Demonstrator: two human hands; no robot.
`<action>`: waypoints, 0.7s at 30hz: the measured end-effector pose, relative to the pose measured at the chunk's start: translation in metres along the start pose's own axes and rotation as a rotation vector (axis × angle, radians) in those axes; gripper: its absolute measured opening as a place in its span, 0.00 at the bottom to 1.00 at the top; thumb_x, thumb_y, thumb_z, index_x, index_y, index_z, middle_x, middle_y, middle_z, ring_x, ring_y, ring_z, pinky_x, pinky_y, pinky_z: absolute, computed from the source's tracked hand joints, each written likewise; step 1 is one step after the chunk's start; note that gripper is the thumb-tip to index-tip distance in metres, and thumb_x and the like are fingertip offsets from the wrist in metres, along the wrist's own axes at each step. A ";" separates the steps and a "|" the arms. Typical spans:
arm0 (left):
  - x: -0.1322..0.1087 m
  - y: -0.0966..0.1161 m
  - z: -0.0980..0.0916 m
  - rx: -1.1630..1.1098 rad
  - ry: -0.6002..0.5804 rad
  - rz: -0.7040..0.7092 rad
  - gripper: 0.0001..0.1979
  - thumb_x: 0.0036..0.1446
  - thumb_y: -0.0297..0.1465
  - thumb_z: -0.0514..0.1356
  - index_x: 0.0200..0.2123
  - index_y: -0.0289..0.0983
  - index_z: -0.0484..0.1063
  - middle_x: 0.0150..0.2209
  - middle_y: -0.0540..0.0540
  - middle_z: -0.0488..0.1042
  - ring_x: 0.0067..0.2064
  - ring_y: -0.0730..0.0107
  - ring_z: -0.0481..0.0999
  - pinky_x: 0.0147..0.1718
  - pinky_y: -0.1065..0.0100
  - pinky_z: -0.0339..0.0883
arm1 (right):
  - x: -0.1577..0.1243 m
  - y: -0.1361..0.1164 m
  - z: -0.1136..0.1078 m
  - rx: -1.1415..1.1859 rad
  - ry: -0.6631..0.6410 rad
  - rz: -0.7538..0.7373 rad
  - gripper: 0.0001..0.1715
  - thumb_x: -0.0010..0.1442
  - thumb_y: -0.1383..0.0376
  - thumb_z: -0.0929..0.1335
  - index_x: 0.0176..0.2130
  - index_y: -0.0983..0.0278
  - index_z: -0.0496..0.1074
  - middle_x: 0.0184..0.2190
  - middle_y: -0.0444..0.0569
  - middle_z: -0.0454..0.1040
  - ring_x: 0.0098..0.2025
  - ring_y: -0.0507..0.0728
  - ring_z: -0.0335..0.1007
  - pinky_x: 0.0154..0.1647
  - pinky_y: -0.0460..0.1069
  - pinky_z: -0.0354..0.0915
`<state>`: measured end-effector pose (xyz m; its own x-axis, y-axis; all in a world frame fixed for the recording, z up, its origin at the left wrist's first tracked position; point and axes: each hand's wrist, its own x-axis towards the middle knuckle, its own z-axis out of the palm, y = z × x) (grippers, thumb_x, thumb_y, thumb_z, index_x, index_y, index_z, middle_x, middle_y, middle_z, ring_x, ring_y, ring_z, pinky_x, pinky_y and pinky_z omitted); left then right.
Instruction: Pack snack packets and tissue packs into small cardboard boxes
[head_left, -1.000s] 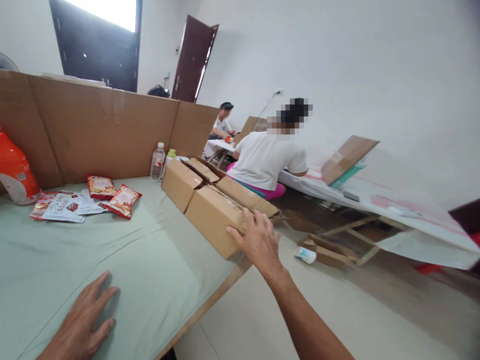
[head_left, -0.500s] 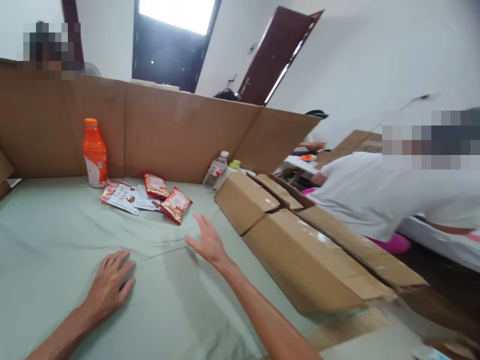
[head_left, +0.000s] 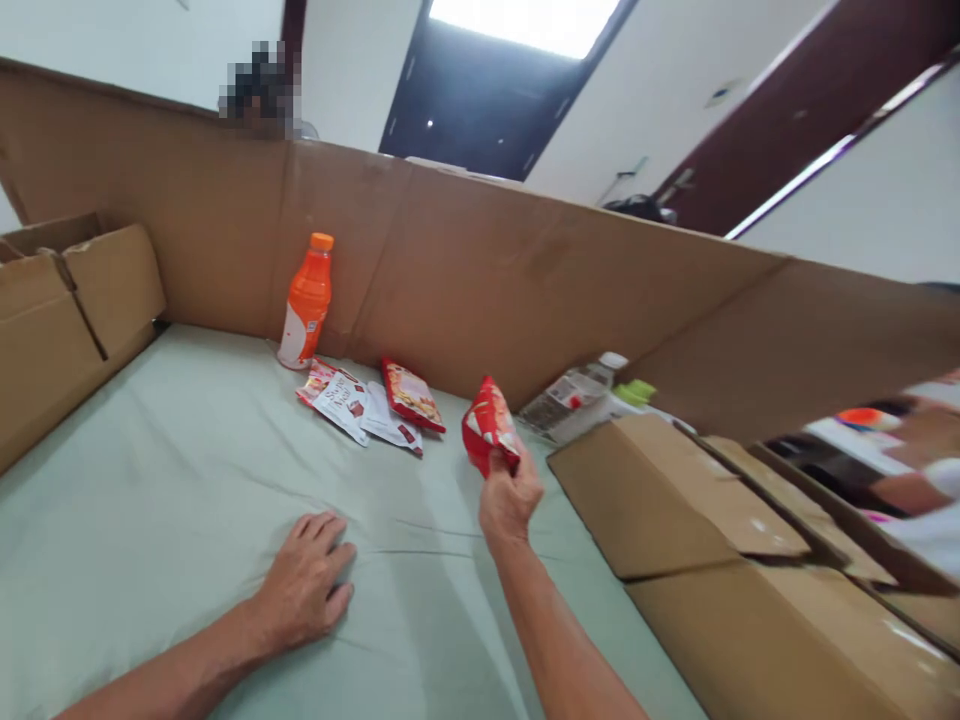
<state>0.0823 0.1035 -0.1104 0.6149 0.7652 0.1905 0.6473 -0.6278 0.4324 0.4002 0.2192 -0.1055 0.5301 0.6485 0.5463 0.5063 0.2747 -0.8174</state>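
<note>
My right hand (head_left: 513,500) grips a red snack packet (head_left: 489,425) by its lower end, lifted above the green cloth (head_left: 225,480). Flat on the cloth rests my left hand (head_left: 309,580), fingers loosely spread and holding nothing. A second red snack packet (head_left: 412,396) lies farther back, to the left of the held one. Beside it are two white packets, one (head_left: 343,404) with printed lettering and another (head_left: 393,418) partly beneath its neighbours. A pink-red packet (head_left: 318,378) shows at their left edge. Behind them stands an orange bottle (head_left: 306,305).
A tall cardboard wall (head_left: 465,270) runs along the back. Cardboard boxes (head_left: 675,500) line the right side, and another box (head_left: 60,330) stands at left. A clear bottle (head_left: 574,400) and a green-capped container (head_left: 634,393) sit at the back right. People are beyond the wall.
My right hand has closed on the nearer red packet and raised it off the cloth. The view has turned right, bringing the left box into sight. My left hand stays on the cloth.
</note>
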 end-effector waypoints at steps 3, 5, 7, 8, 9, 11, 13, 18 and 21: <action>0.000 0.004 -0.001 -0.010 -0.027 -0.016 0.16 0.61 0.33 0.65 0.52 0.37 0.76 0.65 0.35 0.71 0.68 0.46 0.66 0.67 0.45 0.60 | -0.002 -0.016 0.019 -0.083 -0.039 -0.222 0.30 0.69 0.56 0.62 0.65 0.62 0.70 0.67 0.59 0.65 0.70 0.68 0.60 0.69 0.68 0.58; 0.000 0.006 -0.003 0.004 -0.050 -0.020 0.16 0.62 0.35 0.65 0.52 0.37 0.76 0.65 0.34 0.71 0.69 0.47 0.66 0.67 0.47 0.59 | -0.006 -0.020 0.042 -0.173 -0.171 -0.402 0.27 0.69 0.60 0.61 0.64 0.58 0.71 0.70 0.57 0.62 0.71 0.66 0.58 0.71 0.67 0.57; 0.000 0.008 -0.005 0.027 -0.071 -0.021 0.16 0.63 0.37 0.65 0.52 0.37 0.75 0.65 0.35 0.70 0.68 0.49 0.66 0.67 0.49 0.59 | -0.013 -0.016 0.066 -0.236 -0.389 -0.498 0.27 0.67 0.61 0.63 0.62 0.57 0.73 0.70 0.56 0.63 0.71 0.66 0.60 0.70 0.66 0.58; -0.001 0.008 -0.007 0.039 -0.079 -0.020 0.16 0.63 0.38 0.64 0.51 0.38 0.75 0.65 0.36 0.71 0.68 0.50 0.66 0.67 0.50 0.60 | -0.019 -0.012 0.076 -0.254 -0.494 -0.512 0.27 0.65 0.60 0.64 0.62 0.57 0.73 0.69 0.57 0.64 0.70 0.67 0.61 0.70 0.66 0.60; -0.001 0.008 -0.008 0.052 -0.084 -0.018 0.16 0.64 0.39 0.64 0.51 0.38 0.75 0.64 0.37 0.71 0.67 0.50 0.67 0.67 0.51 0.60 | -0.027 -0.007 0.083 -0.268 -0.573 -0.515 0.28 0.64 0.59 0.66 0.61 0.58 0.74 0.68 0.58 0.66 0.69 0.68 0.62 0.69 0.67 0.61; -0.003 0.009 -0.009 0.075 -0.088 -0.013 0.17 0.64 0.40 0.64 0.51 0.38 0.75 0.63 0.37 0.71 0.66 0.52 0.68 0.66 0.52 0.61 | -0.046 0.007 0.090 -0.289 -0.614 -0.492 0.30 0.64 0.56 0.66 0.63 0.60 0.72 0.68 0.59 0.66 0.68 0.69 0.64 0.68 0.67 0.62; -0.005 0.009 -0.007 0.095 -0.082 -0.008 0.18 0.64 0.42 0.63 0.50 0.37 0.75 0.63 0.38 0.72 0.65 0.52 0.69 0.65 0.53 0.63 | -0.064 0.021 0.086 -0.311 -0.534 -0.438 0.33 0.66 0.53 0.64 0.66 0.61 0.69 0.69 0.60 0.64 0.69 0.70 0.62 0.68 0.68 0.62; -0.005 0.009 0.000 0.138 -0.014 0.014 0.16 0.59 0.44 0.65 0.46 0.42 0.77 0.58 0.43 0.77 0.62 0.58 0.73 0.62 0.60 0.67 | -0.083 0.036 0.067 -0.309 -0.486 -0.318 0.37 0.66 0.51 0.62 0.69 0.61 0.64 0.65 0.59 0.71 0.65 0.69 0.68 0.65 0.65 0.66; -0.009 0.000 -0.024 0.190 0.126 -0.034 0.18 0.54 0.41 0.68 0.48 0.45 0.78 0.60 0.44 0.76 0.63 0.58 0.74 0.61 0.61 0.70 | -0.082 0.023 0.065 -0.266 -0.524 -0.229 0.37 0.63 0.54 0.63 0.67 0.61 0.68 0.62 0.57 0.75 0.61 0.68 0.73 0.63 0.64 0.68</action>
<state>0.0658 0.1002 -0.0909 0.5376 0.7909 0.2925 0.7475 -0.6075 0.2687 0.3244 0.2187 -0.1807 0.0192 0.8744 0.4849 0.7550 0.3052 -0.5804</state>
